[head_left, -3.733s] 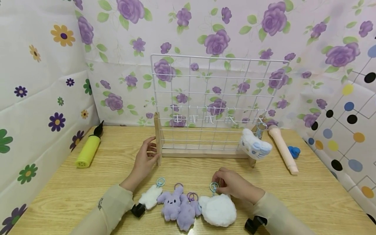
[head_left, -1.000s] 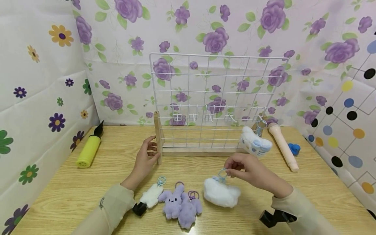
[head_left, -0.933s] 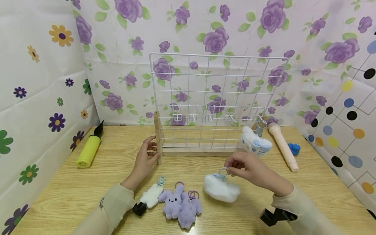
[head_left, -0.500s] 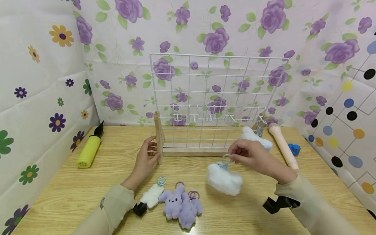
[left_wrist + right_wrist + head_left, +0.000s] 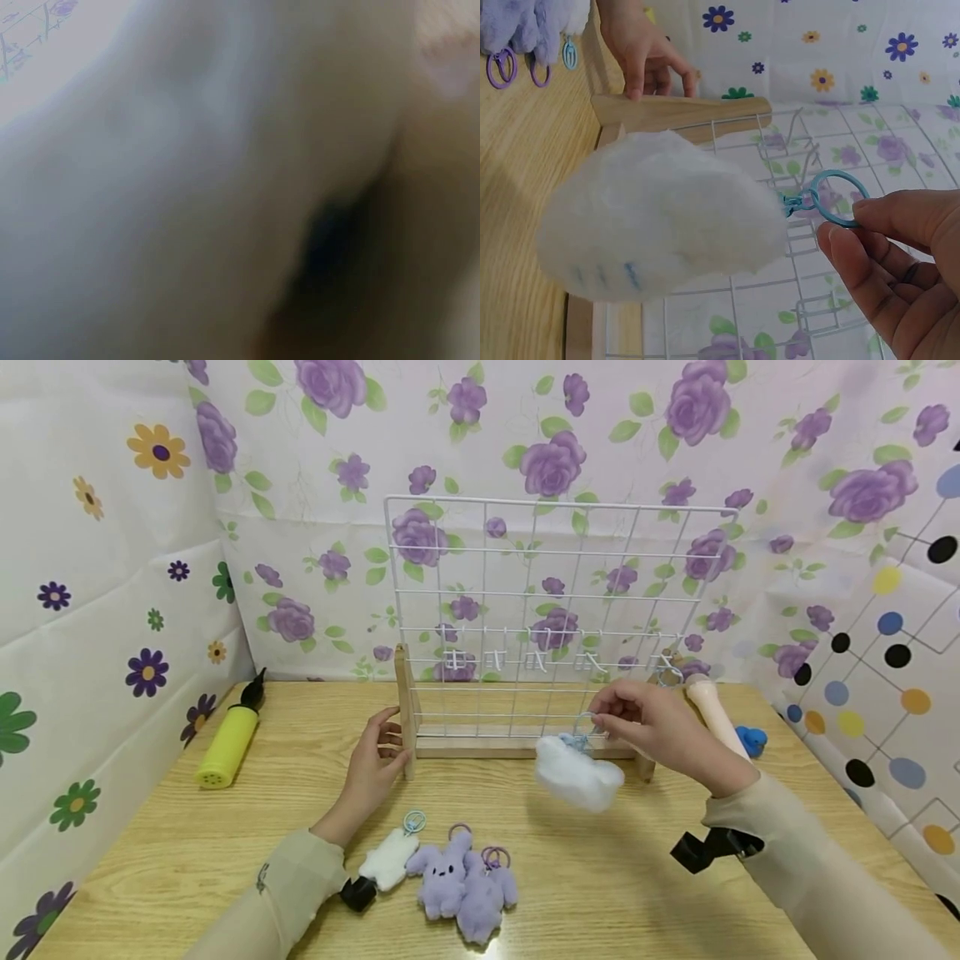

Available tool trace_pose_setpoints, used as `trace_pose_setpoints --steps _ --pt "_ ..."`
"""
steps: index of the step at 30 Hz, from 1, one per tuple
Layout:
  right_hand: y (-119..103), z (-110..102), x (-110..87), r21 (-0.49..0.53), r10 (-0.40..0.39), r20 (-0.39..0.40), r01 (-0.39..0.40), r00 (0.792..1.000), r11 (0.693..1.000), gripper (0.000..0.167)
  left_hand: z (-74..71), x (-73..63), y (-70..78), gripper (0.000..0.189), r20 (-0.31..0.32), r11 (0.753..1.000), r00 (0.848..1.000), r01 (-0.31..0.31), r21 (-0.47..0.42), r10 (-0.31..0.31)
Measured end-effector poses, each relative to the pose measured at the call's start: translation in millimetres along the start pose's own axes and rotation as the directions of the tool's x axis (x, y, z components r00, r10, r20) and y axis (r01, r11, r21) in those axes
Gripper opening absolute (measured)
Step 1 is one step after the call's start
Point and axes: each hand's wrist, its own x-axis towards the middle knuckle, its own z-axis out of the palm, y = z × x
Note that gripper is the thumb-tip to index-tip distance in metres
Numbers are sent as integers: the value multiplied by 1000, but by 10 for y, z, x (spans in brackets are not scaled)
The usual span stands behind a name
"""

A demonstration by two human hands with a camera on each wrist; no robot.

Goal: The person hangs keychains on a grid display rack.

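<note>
My right hand [image 5: 663,727] pinches the blue key ring [image 5: 840,198] of a white plush keychain [image 5: 577,772], which hangs in the air before the lower part of the white wire grid rack [image 5: 525,597]. My left hand [image 5: 371,772] grips the rack's left wooden leg [image 5: 406,710], thumb in front and fingers behind. Several white hooks [image 5: 534,661] hang in a row on the grid. On the table in front lie two purple plush keychains [image 5: 442,877] and a small white one [image 5: 390,860]. The left wrist view is mostly blurred sleeve.
A yellow hand pump [image 5: 227,745] lies at the left. At the right are a pale pink stick-shaped thing [image 5: 716,714] and a small blue toy [image 5: 752,741]. My right hand hides the plush on the rack's right end; its blue ring [image 5: 669,675] still shows.
My right hand has taken the white plush keychain by its ring, lifted it off the table and moved it up and forward toward the rack. The left hand has stayed on the leg.
</note>
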Motion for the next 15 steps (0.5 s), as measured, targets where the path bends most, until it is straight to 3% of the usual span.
trace_pose_setpoints --steps 15 --pt "-17 -175 119 -53 5 -42 -7 999 999 11 2 -3 -20 68 -9 1000 1000 -28 11 28"
